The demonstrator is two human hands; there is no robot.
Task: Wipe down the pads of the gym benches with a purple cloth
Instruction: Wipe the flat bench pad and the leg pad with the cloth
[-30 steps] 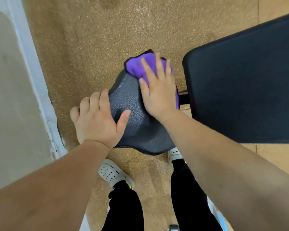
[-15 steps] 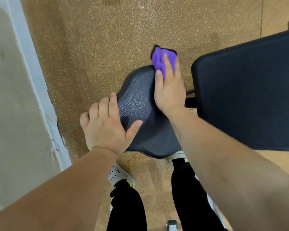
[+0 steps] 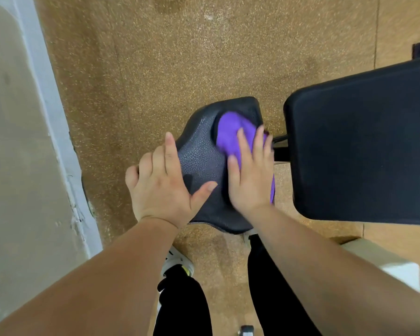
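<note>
flat right hand [image 3: 250, 180] presses a purple cloth [image 3: 230, 132] on the seat pad [image 3: 199, 154], left hand [image 3: 160, 187] gripping its edge; the bunched cloth, only pinned, could slip off the far rim.

Bright, even light. Pale glare flecks the floor [image 3: 211, 18] at top. Sheen shows on the seat pad [image 3: 199, 154]; soft shadows edge the cloth [image 3: 230, 132] and left hand [image 3: 160, 187]. The right hand [image 3: 250, 180] is slightly blurred. Edges bend.
</note>
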